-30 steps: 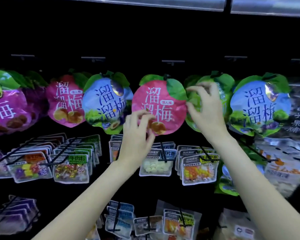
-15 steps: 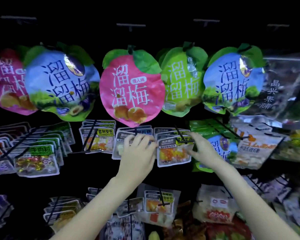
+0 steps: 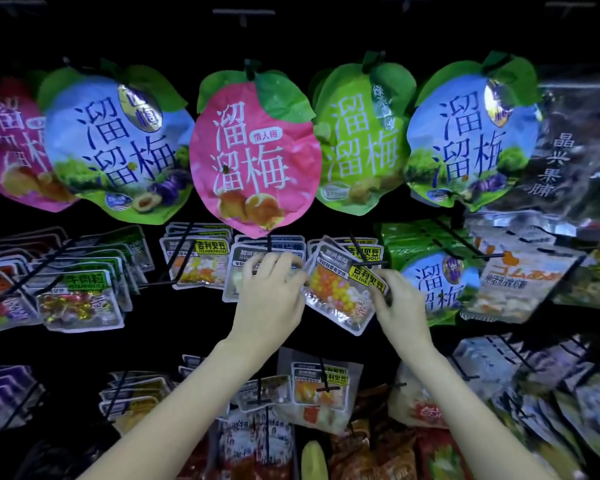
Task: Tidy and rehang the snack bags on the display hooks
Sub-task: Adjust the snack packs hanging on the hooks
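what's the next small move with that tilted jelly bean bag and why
Probably level the tilted bag on its hook: both the left hand and right hand hold its edges, and it hangs askew against the straight packs behind.

A: What lies between the two hands?
B: A tilted clear snack bag (image 3: pixel 340 292) of coloured beans; the left hand (image 3: pixel 269 299) pinches its left edge, the right hand (image 3: pixel 397 303) its yellow-labelled right corner.
A: And above them?
B: A pink plum bag (image 3: pixel 255 157) hanging on its hook (image 3: pixel 250 69).
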A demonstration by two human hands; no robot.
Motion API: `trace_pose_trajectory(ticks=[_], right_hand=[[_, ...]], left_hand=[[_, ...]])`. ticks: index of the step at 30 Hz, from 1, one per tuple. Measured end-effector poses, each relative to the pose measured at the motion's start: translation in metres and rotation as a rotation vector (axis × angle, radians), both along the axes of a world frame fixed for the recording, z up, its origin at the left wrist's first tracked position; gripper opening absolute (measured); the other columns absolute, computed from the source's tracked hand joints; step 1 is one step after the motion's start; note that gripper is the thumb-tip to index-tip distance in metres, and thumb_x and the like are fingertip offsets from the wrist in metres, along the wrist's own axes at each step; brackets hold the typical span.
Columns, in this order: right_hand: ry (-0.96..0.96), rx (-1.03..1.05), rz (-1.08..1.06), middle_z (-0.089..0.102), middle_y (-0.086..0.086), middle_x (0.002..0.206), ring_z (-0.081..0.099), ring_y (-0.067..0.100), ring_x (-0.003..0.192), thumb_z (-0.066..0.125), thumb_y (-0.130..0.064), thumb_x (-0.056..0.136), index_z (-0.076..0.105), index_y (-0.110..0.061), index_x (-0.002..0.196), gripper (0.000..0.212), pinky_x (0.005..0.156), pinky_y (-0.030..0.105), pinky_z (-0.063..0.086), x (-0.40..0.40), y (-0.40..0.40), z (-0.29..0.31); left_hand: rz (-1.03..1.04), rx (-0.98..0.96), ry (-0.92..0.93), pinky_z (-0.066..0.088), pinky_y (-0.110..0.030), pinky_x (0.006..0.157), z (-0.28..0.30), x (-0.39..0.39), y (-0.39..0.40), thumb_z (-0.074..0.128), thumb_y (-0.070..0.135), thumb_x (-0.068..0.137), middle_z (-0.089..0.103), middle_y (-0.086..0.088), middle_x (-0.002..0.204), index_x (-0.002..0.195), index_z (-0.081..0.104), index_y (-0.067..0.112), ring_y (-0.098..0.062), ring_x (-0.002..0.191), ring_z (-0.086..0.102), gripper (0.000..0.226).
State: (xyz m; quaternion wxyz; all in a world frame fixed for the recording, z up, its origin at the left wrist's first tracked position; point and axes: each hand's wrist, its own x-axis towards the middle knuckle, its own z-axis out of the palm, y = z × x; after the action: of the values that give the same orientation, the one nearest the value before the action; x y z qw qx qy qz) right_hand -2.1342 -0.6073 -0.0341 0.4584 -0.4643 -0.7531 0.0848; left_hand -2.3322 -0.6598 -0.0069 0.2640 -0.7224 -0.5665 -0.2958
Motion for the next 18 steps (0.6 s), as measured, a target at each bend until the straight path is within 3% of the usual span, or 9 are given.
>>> trace_pose_trajectory(ticks=[4, 7, 9, 11, 14, 15, 18], right_hand=[[0.094, -0.012, -0.033, 0.056, 0.007, 0.109, 0.046, 0.006, 0.095, 0.053, 0.009, 0.087, 0.057, -0.001, 0.118, 0.033, 0.075, 0.008, 0.029, -0.005, -0.004, -0.008], [0.171, -0.034, -0.049, 0.040, -0.002, 0.117, 0.051, 0.009, 0.090, 0.052, 0.008, 0.087, 0.054, -0.010, 0.123, 0.040, 0.078, 0.014, 0.036, -0.007, -0.008, -0.013], [0.190, -0.008, -0.100, 0.034, -0.003, 0.120, 0.054, 0.016, 0.089, 0.054, 0.005, 0.087, 0.051, -0.009, 0.125, 0.040, 0.081, 0.022, 0.042, -0.001, -0.011, -0.014], [0.176, 0.062, -0.159, 0.044, 0.006, 0.118, 0.052, 0.022, 0.099, 0.050, 0.004, 0.087, 0.057, -0.003, 0.116, 0.030, 0.083, 0.025, 0.040, 0.015, -0.012, -0.011], [0.104, 0.091, -0.235, 0.062, 0.011, 0.093, 0.053, 0.034, 0.092, 0.039, -0.008, 0.084, 0.068, -0.002, 0.087, 0.029, 0.080, 0.020, 0.030, 0.050, -0.010, -0.010], [0.106, 0.065, -0.284, 0.062, 0.013, 0.092, 0.052, 0.037, 0.093, 0.040, -0.010, 0.083, 0.068, -0.002, 0.087, 0.029, 0.080, 0.023, 0.031, 0.063, -0.009, -0.012], [0.119, -0.075, -0.447, 0.048, 0.018, 0.122, 0.041, 0.037, 0.116, 0.052, 0.000, 0.086, 0.052, 0.000, 0.121, 0.035, 0.094, 0.040, 0.035, 0.093, 0.003, -0.007]], left_hand=[[-0.032, -0.006, -0.012, 0.029, -0.039, 0.094, -0.006, 0.000, -0.004, 0.049, 0.012, 0.076, 0.062, -0.005, 0.108, 0.083, 0.068, 0.014, -0.023, 0.106, 0.045, 0.020], [-0.023, -0.013, -0.019, 0.027, -0.043, 0.097, -0.015, 0.003, -0.012, 0.053, 0.006, 0.072, 0.056, -0.010, 0.127, 0.090, 0.067, 0.012, -0.027, 0.124, 0.039, 0.024], [-0.008, -0.011, -0.001, 0.019, -0.046, 0.107, -0.022, 0.006, -0.018, 0.047, 0.009, 0.078, 0.047, -0.010, 0.139, 0.100, 0.065, 0.015, -0.029, 0.134, 0.029, 0.030], [-0.005, -0.019, 0.042, 0.008, -0.048, 0.113, -0.028, 0.009, -0.022, 0.040, 0.013, 0.083, 0.039, -0.007, 0.147, 0.109, 0.064, 0.016, -0.031, 0.141, 0.019, 0.035], [-0.074, -0.032, 0.075, 0.008, -0.049, 0.114, -0.037, 0.020, -0.025, 0.038, 0.015, 0.085, 0.039, -0.006, 0.147, 0.113, 0.063, 0.015, -0.028, 0.141, 0.020, 0.037], [-0.110, -0.041, 0.083, 0.010, -0.046, 0.113, -0.039, 0.028, -0.025, 0.039, 0.016, 0.085, 0.042, -0.006, 0.145, 0.112, 0.064, 0.015, -0.026, 0.140, 0.024, 0.037], [-0.183, -0.088, 0.075, 0.013, -0.040, 0.111, -0.043, 0.053, -0.016, 0.042, 0.013, 0.081, 0.044, -0.006, 0.143, 0.111, 0.064, 0.016, -0.024, 0.136, 0.030, 0.038]])
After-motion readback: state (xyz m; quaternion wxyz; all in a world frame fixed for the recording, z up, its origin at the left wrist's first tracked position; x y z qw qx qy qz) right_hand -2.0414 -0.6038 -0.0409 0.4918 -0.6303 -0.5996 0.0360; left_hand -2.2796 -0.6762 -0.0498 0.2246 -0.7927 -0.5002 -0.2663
